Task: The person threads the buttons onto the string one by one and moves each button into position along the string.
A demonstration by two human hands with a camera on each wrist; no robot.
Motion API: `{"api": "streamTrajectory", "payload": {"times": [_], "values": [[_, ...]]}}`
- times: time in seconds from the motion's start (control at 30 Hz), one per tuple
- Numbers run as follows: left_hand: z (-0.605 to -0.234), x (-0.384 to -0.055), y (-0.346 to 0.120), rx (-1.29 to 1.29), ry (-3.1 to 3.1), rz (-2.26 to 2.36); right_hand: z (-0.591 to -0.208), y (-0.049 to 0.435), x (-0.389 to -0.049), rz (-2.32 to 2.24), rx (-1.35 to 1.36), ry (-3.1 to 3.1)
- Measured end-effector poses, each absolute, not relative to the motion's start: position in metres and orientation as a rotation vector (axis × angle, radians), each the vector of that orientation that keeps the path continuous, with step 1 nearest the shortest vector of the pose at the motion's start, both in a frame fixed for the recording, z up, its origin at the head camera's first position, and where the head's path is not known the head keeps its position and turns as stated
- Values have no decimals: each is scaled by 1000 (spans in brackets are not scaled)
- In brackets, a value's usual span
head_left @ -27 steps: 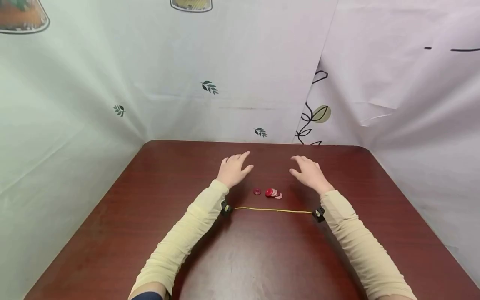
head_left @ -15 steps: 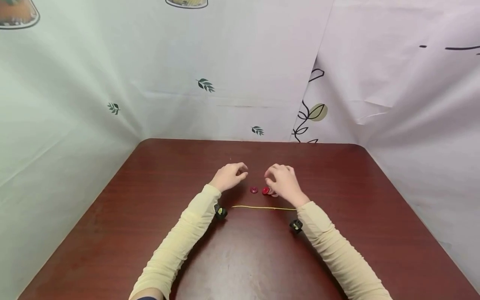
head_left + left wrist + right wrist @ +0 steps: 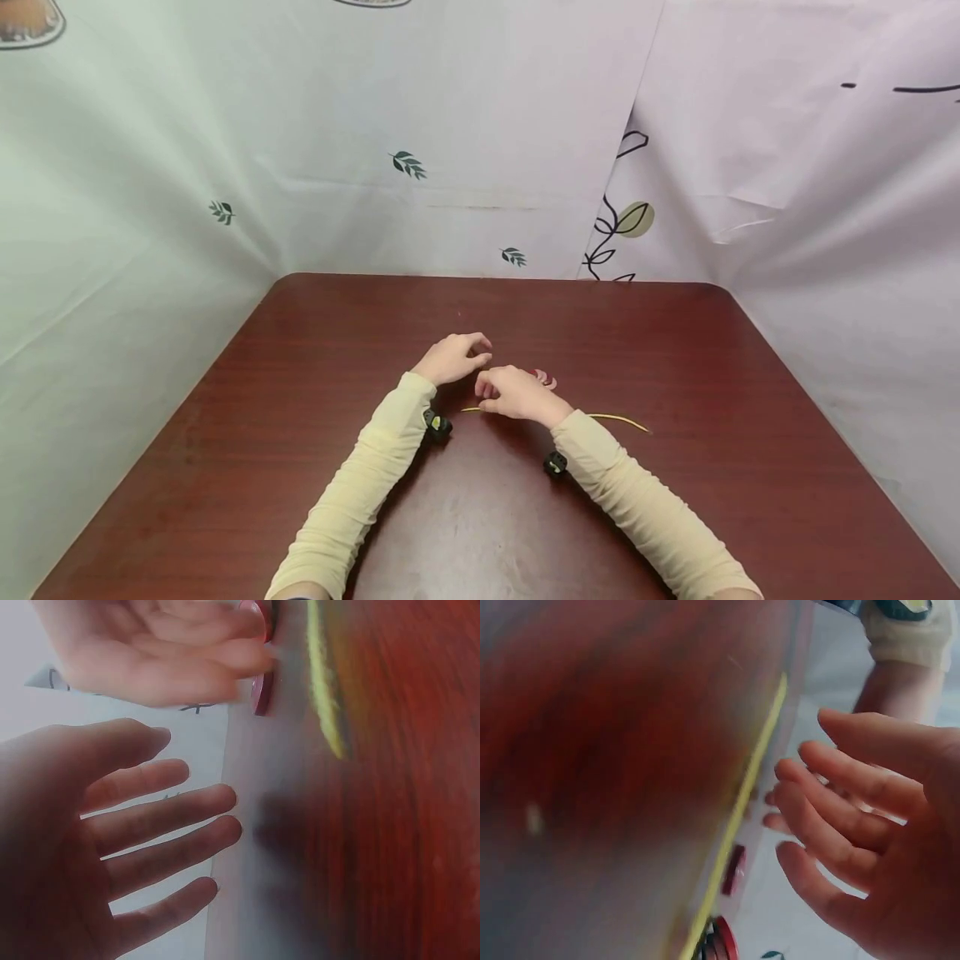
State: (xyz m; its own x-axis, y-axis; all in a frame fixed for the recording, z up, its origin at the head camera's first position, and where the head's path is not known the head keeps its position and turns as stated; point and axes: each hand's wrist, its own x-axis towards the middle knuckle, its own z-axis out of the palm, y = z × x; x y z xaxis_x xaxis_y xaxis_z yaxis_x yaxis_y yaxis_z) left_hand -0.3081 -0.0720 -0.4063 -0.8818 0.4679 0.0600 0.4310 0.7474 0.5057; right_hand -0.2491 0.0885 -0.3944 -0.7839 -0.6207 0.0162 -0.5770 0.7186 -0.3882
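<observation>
Head view: both arms are stretched over a dark red table (image 3: 420, 517) and are covered by cream sleeves (image 3: 367, 475), with a small black device (image 3: 555, 465) worn at each wrist. The left hand (image 3: 452, 358) is held near the right one; in the left wrist view its fingers are seen spread and nearly straight, with nothing gripped. The right hand (image 3: 517, 394) is held over a yellow cord (image 3: 622, 419), by which both cord ends are left showing on the tabletop. Its fingers are seen loosely bent in the right wrist view, and nothing is grasped. Overlapping red and pink discs (image 3: 546, 380) are partly hidden behind that hand. One separate dark red disc (image 3: 735, 870) is shown near them, beside the cord. Behind, a pale cloth (image 3: 322, 125) is printed with leaves.
</observation>
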Motion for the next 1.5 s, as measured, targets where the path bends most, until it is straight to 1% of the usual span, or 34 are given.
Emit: {"api": "streamTrajectory", "payload": {"times": [0.43,0.63,0.8,1.17,1.5], "values": [[-407,-309,-72,774,2834,762,-402,79,-256,-314,-1116,2700],[-406,-308,-73,791,2831,766,-405,79,-259,-307,-1142,2676],[-405,-309,-74,798,2840,774,-402,85,-258,-422,-1148,2667],[-402,-311,-67,827,2787,697,-383,117,-260,-1006,-905,2685],[-400,-311,-49,750,2737,647,-371,139,-268,-1192,-592,2711]]}}
